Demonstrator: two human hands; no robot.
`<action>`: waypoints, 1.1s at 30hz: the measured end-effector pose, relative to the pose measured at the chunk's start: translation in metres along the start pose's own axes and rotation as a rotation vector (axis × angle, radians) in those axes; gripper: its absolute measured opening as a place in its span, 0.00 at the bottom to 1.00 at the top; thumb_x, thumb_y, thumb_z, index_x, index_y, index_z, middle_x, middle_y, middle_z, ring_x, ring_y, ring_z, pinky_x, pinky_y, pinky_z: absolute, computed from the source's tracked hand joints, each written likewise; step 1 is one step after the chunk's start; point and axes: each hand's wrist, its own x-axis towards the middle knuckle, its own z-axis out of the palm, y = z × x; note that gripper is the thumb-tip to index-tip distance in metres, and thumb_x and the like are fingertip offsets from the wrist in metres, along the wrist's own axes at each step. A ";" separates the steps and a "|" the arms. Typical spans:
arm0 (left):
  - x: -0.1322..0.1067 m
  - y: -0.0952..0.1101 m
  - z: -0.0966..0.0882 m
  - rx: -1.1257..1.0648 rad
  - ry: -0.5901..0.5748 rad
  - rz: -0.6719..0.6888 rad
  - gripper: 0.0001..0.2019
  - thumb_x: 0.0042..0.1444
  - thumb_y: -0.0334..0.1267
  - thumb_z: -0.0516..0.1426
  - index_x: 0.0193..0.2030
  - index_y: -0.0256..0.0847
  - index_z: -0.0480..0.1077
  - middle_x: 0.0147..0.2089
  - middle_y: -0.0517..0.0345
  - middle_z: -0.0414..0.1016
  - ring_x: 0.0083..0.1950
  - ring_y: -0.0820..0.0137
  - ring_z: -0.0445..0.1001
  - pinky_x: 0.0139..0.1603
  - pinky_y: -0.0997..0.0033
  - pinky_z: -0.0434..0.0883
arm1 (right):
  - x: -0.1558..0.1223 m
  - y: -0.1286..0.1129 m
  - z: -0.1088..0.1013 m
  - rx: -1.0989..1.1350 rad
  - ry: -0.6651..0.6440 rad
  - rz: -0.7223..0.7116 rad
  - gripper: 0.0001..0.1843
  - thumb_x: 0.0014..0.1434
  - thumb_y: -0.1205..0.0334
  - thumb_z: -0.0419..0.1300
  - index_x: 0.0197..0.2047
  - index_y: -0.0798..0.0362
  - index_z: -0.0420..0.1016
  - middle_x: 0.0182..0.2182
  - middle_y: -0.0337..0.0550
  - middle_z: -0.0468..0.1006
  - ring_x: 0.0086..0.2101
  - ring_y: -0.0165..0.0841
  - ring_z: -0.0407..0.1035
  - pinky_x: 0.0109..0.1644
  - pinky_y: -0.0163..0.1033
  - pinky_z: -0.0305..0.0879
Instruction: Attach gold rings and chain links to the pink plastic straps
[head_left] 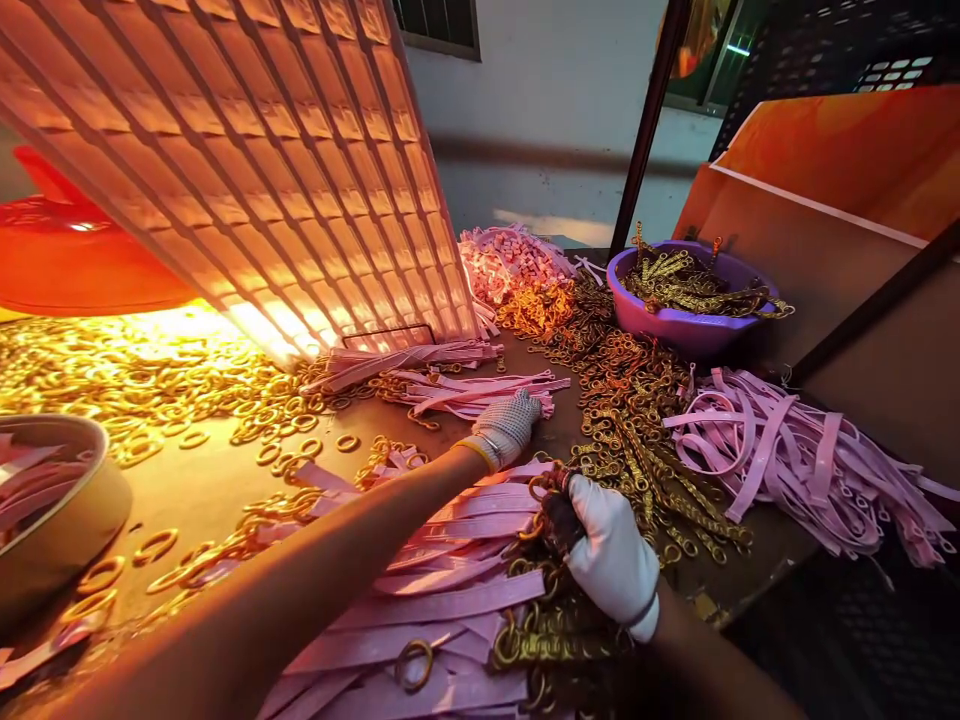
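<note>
My left hand (508,426), in a white dotted knit glove, reaches over the near end of a small bundle of pink straps (469,393). Its back faces me and hides most of the fingers. My right hand (609,548) wears a white glove with dark, stained fingertips. Those fingers are curled closed beside a gold ring (537,488); what they grip is hidden. Below both hands spreads a large layer of pink straps (450,600) with gold ring and chain ends. A loose ring (414,666) lies on top of it.
Gold rings (180,380) cover the left under a red lamp (82,250), beside a slatted panel (300,170). A round tub (97,470) stands near left. Chain pieces (622,400), a purple basin (675,325) and a pink strap heap (795,450) lie right.
</note>
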 end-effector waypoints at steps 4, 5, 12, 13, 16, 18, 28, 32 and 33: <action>-0.043 -0.002 -0.029 -0.218 -0.039 -0.049 0.13 0.63 0.42 0.51 0.40 0.37 0.73 0.29 0.52 0.75 0.25 0.71 0.71 0.26 0.73 0.66 | 0.014 0.001 -0.011 -0.059 -0.026 0.039 0.14 0.60 0.70 0.55 0.47 0.48 0.74 0.32 0.42 0.80 0.35 0.38 0.74 0.38 0.36 0.65; -0.060 -0.001 -0.036 -0.315 -0.064 -0.070 0.15 0.63 0.45 0.50 0.39 0.37 0.72 0.24 0.56 0.71 0.21 0.73 0.66 0.22 0.74 0.63 | 0.018 0.000 -0.013 -0.089 -0.031 0.043 0.15 0.58 0.72 0.54 0.46 0.49 0.74 0.33 0.43 0.80 0.35 0.38 0.74 0.39 0.36 0.65; -0.160 0.009 -0.043 -1.116 -0.107 -0.230 0.19 0.54 0.55 0.58 0.27 0.42 0.62 0.15 0.68 0.57 0.14 0.79 0.51 0.14 0.78 0.49 | 0.028 -0.040 -0.003 -0.342 -0.253 -0.073 0.18 0.49 0.77 0.54 0.43 0.54 0.72 0.37 0.46 0.79 0.38 0.38 0.73 0.41 0.37 0.64; -0.167 0.010 -0.040 -1.132 -0.096 -0.234 0.19 0.54 0.55 0.57 0.27 0.42 0.61 0.16 0.68 0.57 0.14 0.79 0.51 0.14 0.78 0.49 | 0.026 -0.046 0.000 -0.404 -0.283 -0.091 0.18 0.50 0.76 0.54 0.43 0.54 0.72 0.36 0.46 0.79 0.38 0.39 0.73 0.39 0.38 0.63; -0.180 0.010 -0.035 -1.043 -0.064 -0.212 0.18 0.57 0.54 0.55 0.28 0.41 0.61 0.17 0.68 0.56 0.16 0.78 0.51 0.16 0.77 0.49 | 0.018 -0.062 0.007 -0.626 -0.332 -0.161 0.14 0.54 0.74 0.55 0.44 0.55 0.73 0.35 0.48 0.78 0.35 0.41 0.73 0.34 0.39 0.61; -0.186 0.008 -0.034 -0.855 -0.011 -0.131 0.18 0.59 0.52 0.54 0.27 0.40 0.64 0.18 0.66 0.59 0.18 0.77 0.55 0.19 0.76 0.52 | 0.014 -0.068 0.012 -0.767 -0.350 -0.195 0.12 0.58 0.74 0.53 0.43 0.56 0.73 0.36 0.51 0.79 0.33 0.41 0.73 0.32 0.39 0.60; -0.195 -0.005 -0.019 -0.581 0.011 -0.002 0.15 0.61 0.45 0.52 0.32 0.39 0.74 0.28 0.57 0.75 0.29 0.69 0.70 0.29 0.72 0.63 | 0.013 -0.069 0.016 -0.770 -0.418 -0.174 0.16 0.60 0.75 0.51 0.48 0.57 0.72 0.40 0.51 0.78 0.39 0.40 0.74 0.40 0.40 0.66; -0.199 -0.005 -0.020 -0.672 0.024 -0.020 0.19 0.64 0.49 0.50 0.35 0.38 0.76 0.29 0.58 0.76 0.30 0.70 0.71 0.31 0.72 0.64 | 0.017 -0.072 0.010 -0.708 -0.482 -0.161 0.20 0.57 0.73 0.54 0.54 0.56 0.69 0.44 0.51 0.79 0.41 0.39 0.75 0.41 0.38 0.66; -0.200 -0.005 -0.020 -0.688 0.022 0.002 0.20 0.65 0.49 0.50 0.35 0.39 0.77 0.30 0.58 0.77 0.31 0.70 0.71 0.32 0.72 0.64 | 0.018 -0.073 0.010 -0.721 -0.497 -0.137 0.21 0.56 0.73 0.55 0.54 0.56 0.69 0.43 0.50 0.80 0.39 0.39 0.75 0.39 0.38 0.66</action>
